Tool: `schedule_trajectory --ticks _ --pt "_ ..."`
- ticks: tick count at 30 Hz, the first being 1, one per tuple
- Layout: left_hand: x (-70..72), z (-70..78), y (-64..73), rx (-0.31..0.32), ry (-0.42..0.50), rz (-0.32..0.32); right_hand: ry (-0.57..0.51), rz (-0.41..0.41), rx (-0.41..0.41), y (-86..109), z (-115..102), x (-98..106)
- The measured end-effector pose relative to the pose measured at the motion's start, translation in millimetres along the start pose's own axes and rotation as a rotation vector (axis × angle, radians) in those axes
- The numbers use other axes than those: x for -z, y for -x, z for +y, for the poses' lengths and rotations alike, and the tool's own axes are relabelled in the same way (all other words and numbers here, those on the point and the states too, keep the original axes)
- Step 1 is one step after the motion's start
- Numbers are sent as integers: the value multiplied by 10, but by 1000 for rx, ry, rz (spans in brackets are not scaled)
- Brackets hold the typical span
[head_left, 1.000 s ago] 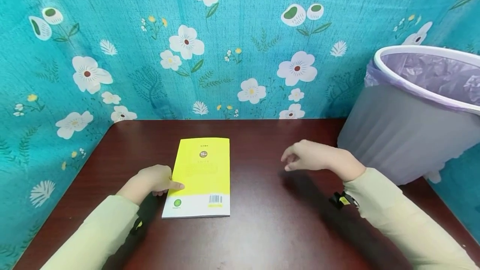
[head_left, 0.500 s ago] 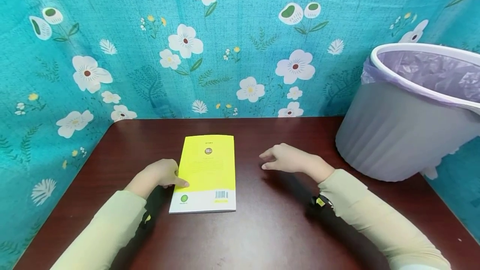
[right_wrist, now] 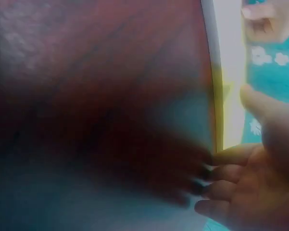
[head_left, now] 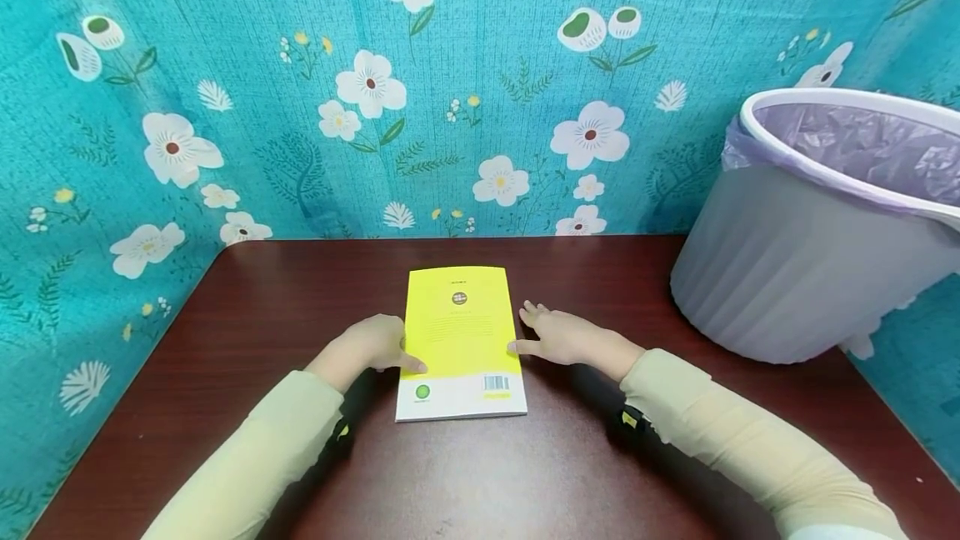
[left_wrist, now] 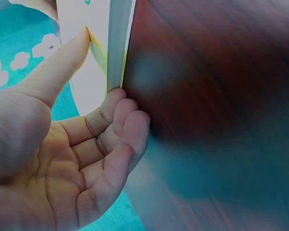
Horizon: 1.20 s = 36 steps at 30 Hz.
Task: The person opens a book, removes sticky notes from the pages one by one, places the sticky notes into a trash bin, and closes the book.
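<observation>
A yellow book [head_left: 459, 336] with a white band and barcode lies on the dark red-brown table. My left hand [head_left: 371, 346] pinches its left edge, the thumb over the cover. In the left wrist view the curled fingers [left_wrist: 122, 113] meet the edge of the book [left_wrist: 116, 53]. Along the right edge, my right hand [head_left: 562, 336] has its thumb at the cover's margin and its other fingers extended beside the book. The right wrist view, partly blurred, has those fingers [right_wrist: 226, 175] by the book's edge, loosely stretched.
A grey trash bin [head_left: 795, 265] with a white rim and a purple liner stands at the table's right side. Blue floral cloth [head_left: 450, 107] hangs behind the table [head_left: 480, 482] and along its left and right sides.
The book has slid to the right with my left hand. My right hand has come leftward to the book's right edge and its fingers have spread.
</observation>
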State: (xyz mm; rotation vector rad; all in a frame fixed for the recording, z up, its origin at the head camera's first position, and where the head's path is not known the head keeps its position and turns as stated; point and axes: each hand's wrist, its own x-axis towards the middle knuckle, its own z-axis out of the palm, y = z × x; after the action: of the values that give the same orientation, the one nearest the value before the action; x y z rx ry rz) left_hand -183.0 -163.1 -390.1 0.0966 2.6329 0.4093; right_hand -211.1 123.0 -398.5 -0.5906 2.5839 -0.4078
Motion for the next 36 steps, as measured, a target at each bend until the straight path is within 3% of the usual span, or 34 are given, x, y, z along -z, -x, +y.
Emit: schedule_trajectory --ticks 3,6,9,15,19,23,28,32,36 --pt "-12 72 -48 -18 -21 8 -85 -19 -7 -29 8 -31" --pt "-21 95 -68 -8 -18 13 -240 -17 -14 -57 4 -51" --pt "-46 78 -51 -10 15 19 -464 16 -31 -64 -3 -53" --pt "-97 21 -30 -46 119 29 -1011 31 -74 -19 -14 11" --pt "-85 -11 -21 -39 151 19 -1210 22 -78 7 -29 74" --pt "-73 17 24 -70 131 12 -1223 -29 -12 23 -55 113" --pt "-69 100 68 -178 148 14 -1154 -29 60 152 -53 269" --pt "-33 134 91 -260 151 76 -1052 8 87 361 34 526" --pt "1 128 123 -287 145 125 -923 34 75 655 178 787"
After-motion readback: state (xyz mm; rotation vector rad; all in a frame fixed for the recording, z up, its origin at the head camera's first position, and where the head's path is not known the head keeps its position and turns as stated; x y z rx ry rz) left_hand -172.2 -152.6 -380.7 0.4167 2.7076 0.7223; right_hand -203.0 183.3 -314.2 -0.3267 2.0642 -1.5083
